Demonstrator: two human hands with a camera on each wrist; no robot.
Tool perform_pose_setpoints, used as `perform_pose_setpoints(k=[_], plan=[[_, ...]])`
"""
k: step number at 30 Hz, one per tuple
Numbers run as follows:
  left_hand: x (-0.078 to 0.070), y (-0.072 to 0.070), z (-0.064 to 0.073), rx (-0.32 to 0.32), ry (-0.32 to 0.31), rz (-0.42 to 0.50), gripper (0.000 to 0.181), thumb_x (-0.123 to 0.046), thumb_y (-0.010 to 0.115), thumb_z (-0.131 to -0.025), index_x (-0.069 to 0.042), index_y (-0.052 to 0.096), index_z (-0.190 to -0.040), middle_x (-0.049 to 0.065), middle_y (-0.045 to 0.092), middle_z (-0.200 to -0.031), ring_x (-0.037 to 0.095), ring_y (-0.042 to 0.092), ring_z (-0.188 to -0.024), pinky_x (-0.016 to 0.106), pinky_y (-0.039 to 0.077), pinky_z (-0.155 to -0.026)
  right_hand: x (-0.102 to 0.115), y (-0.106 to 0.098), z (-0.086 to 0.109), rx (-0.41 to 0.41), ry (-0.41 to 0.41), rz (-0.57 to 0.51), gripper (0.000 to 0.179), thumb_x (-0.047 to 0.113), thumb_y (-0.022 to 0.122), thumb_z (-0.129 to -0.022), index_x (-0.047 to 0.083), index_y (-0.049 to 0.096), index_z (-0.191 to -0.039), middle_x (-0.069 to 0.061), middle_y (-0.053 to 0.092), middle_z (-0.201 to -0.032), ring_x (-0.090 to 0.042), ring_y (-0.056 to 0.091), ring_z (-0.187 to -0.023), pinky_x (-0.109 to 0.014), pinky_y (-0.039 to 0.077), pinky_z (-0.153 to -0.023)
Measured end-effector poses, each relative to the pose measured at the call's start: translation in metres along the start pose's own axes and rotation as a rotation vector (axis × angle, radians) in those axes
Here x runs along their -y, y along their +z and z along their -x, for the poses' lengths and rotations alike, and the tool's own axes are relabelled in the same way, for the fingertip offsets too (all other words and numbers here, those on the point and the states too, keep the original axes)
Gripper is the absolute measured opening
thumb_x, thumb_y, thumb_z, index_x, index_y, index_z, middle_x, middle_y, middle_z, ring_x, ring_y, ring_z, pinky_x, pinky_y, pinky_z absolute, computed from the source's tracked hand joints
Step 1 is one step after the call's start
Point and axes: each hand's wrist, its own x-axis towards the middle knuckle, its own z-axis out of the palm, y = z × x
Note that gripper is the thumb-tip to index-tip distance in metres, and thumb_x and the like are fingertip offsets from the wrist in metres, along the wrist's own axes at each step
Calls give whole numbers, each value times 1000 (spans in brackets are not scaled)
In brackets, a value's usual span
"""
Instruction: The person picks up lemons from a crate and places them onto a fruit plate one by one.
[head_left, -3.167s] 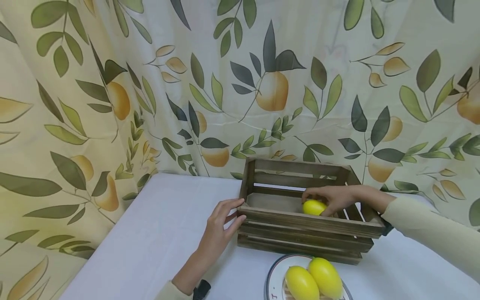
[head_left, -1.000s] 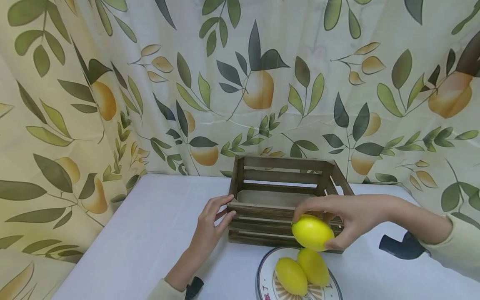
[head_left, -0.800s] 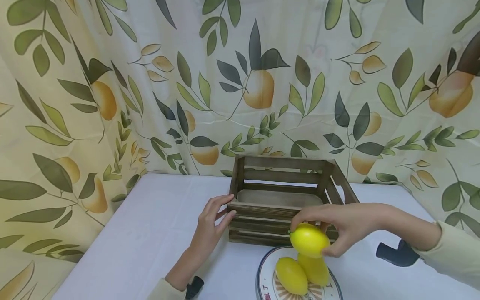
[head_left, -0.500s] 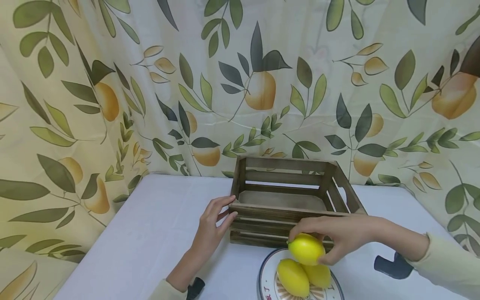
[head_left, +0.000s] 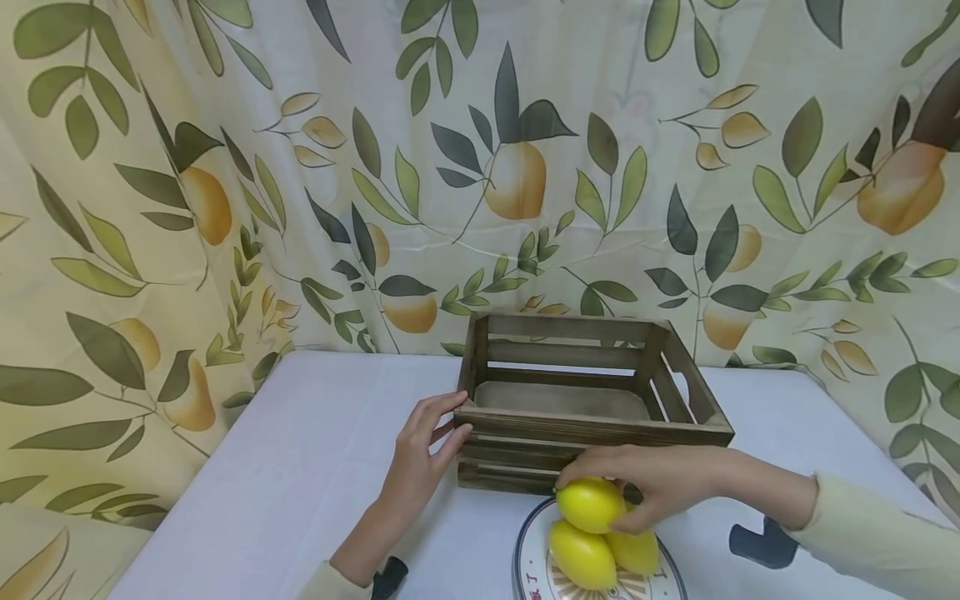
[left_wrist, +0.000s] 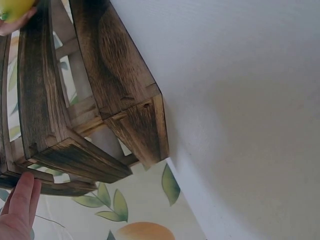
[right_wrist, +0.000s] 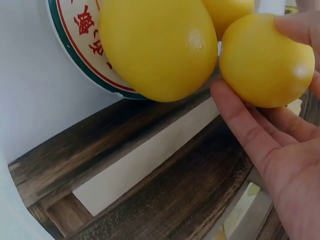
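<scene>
My right hand (head_left: 660, 485) holds a yellow lemon (head_left: 588, 505) between thumb and fingers, low over the plate and right at the two lemons there. In the right wrist view, fingers support the held lemon (right_wrist: 267, 62) beside a larger-looking lemon (right_wrist: 157, 45). The two plate lemons, a front one (head_left: 581, 557) and a partly hidden one (head_left: 636, 553), lie side by side. My left hand (head_left: 418, 446) grips the near left corner of a brown slatted wooden crate (head_left: 540, 427), thumb on its front and fingers at the rim. Inside, the crate's visible floor is bare.
A round plate (head_left: 527, 533) with a dark rim and red lettering sits before the crate on a white-covered table (head_left: 330, 417). Behind hangs a curtain (head_left: 300, 208) printed with leaves and fruit. Dark wrist devices show at both sleeves.
My right hand has brought the lemon out of the crate, over its front side, and down leftward to the lemons on the plate. My left hand has stayed on the crate's corner.
</scene>
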Motion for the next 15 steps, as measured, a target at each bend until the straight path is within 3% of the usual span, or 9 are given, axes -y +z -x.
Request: perform_pose_setpoints(k=[6, 15], plan=[[1, -1, 0, -2, -10, -4, 45, -4, 71, -88, -9, 59, -131, 7, 57, -126, 26, 58, -117, 32, 57, -90, 1, 4, -1, -23, 42, 5, 54, 24, 66, -93, 22, 45, -143, 0, 53, -136, -7, 52, -105, -23, 54, -81], [0, 0, 1, 8, -8, -9, 45, -3, 71, -88, -4, 58, -131, 8, 56, -126, 27, 58, -118, 30, 57, -90, -2, 9, 2, 14, 99, 5, 54, 27, 66, -93, 22, 46, -143, 1, 53, -137, -8, 52, -109, -24, 54, -85]])
